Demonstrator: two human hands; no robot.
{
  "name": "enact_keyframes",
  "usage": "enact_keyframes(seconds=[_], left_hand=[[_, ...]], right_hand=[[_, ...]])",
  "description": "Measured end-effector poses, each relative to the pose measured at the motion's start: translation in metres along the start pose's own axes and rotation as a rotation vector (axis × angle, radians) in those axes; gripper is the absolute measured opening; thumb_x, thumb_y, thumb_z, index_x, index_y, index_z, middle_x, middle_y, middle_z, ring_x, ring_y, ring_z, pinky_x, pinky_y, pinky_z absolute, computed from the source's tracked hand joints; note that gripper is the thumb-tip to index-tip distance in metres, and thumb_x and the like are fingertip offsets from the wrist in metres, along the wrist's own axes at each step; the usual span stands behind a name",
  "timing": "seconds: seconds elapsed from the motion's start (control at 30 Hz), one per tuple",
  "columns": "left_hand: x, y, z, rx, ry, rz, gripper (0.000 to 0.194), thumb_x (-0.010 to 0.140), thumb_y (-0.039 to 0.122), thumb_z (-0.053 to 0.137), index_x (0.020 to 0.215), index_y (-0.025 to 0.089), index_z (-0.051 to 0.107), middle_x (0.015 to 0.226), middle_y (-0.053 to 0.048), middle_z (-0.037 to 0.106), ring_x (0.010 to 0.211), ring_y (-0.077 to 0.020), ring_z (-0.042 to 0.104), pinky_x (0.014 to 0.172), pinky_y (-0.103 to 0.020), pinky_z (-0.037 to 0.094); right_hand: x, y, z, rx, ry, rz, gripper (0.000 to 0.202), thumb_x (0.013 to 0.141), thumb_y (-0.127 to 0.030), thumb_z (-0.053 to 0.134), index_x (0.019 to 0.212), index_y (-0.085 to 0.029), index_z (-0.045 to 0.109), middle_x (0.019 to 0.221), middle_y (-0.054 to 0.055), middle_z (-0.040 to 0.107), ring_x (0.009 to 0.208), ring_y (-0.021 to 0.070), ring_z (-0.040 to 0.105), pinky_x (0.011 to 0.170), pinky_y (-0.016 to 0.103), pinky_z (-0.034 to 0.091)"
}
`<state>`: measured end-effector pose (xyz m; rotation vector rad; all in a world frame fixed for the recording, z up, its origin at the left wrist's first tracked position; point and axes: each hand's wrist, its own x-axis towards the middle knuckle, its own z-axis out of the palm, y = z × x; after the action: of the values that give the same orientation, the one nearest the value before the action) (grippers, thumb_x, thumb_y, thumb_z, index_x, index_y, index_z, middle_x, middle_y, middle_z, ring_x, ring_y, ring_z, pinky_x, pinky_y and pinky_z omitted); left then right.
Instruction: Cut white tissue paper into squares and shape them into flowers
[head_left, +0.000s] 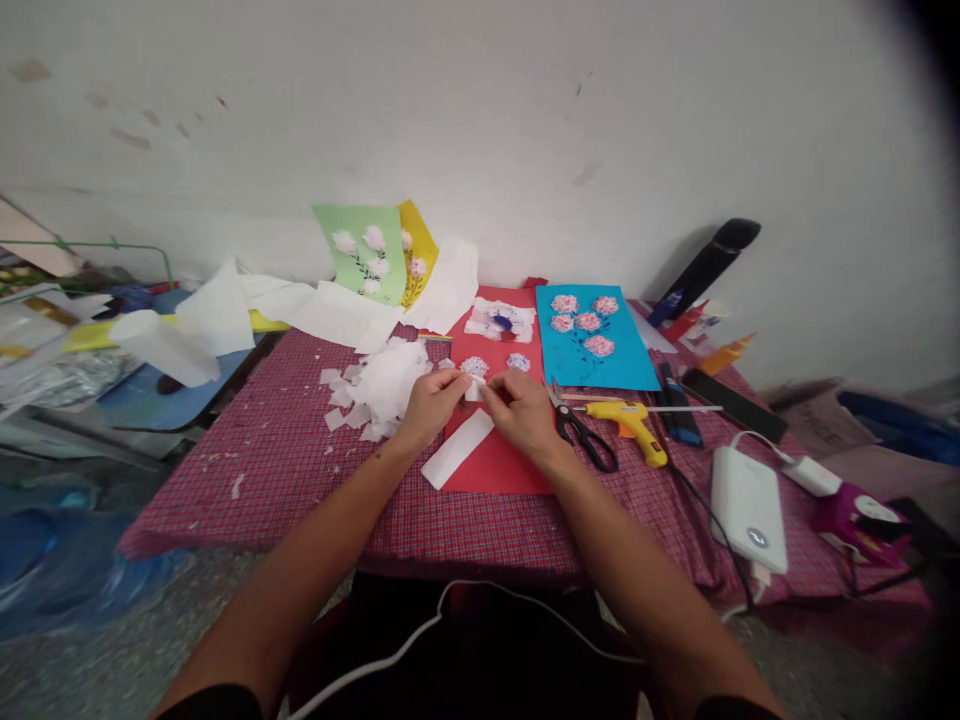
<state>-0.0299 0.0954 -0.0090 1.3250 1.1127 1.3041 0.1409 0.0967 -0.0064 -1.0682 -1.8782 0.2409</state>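
Resting between both hands (480, 408): small white paper piece (475, 389).

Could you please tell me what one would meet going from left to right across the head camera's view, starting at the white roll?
White roll → pile of white paper pieces → left hand → held white paper → right hand → yellow glue gun → white power bank → purple device.

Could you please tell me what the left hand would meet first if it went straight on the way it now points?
Past the small white paper piece at its fingertips, the left hand would probably meet the fingertips of the right hand first, though depth is unclear in this single view.
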Motion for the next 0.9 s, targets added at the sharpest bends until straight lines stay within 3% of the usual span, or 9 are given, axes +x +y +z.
enact_keyframes(seconds=[0.27,0.43,0.73,0.9], left_hand=[[-0.002,0.003,0.0,0.166,0.025,0.071,0.026,0.088,0.039,0.061,0.08,0.017,0.074,0.069,-0.001,0.065,0.065,-0.0144,0.059,0.063,-0.026,0.047],[-0.001,0.001,-0.002,0.242,0.046,0.13,0.028,0.09,0.041,0.059,0.081,0.018,0.073,0.072,-0.001,0.065,0.07,-0.0149,0.058,0.065,-0.026,0.045],[0.001,0.001,0.0,-0.055,-0.073,0.007,0.026,0.089,0.042,0.065,0.082,0.016,0.069,0.07,-0.001,0.064,0.063,-0.0128,0.057,0.063,-0.025,0.047],[0.002,-0.001,0.001,-0.138,-0.087,-0.043,0.025,0.087,0.04,0.067,0.082,0.016,0.069,0.071,-0.001,0.063,0.062,-0.0117,0.056,0.062,-0.025,0.047]], right_hand=[[-0.002,0.002,0.003,-0.073,-0.011,0.064,0.022,0.092,-0.032,0.061,0.072,-0.022,0.059,0.071,0.004,0.065,0.067,0.0186,0.058,0.063,0.032,0.041],[-0.001,-0.006,-0.002,0.126,-0.081,0.072,0.022,0.093,-0.036,0.059,0.076,-0.023,0.064,0.074,0.004,0.066,0.071,0.0194,0.06,0.069,0.032,0.046],[0.004,0.006,0.003,0.476,0.039,0.355,0.013,0.08,-0.027,0.06,0.09,-0.022,0.067,0.084,0.002,0.066,0.073,0.0175,0.059,0.07,0.031,0.048],[0.008,0.004,-0.001,0.683,-0.048,0.469,0.014,0.074,-0.027,0.066,0.086,-0.02,0.066,0.073,-0.002,0.06,0.06,0.013,0.05,0.058,0.027,0.043]])
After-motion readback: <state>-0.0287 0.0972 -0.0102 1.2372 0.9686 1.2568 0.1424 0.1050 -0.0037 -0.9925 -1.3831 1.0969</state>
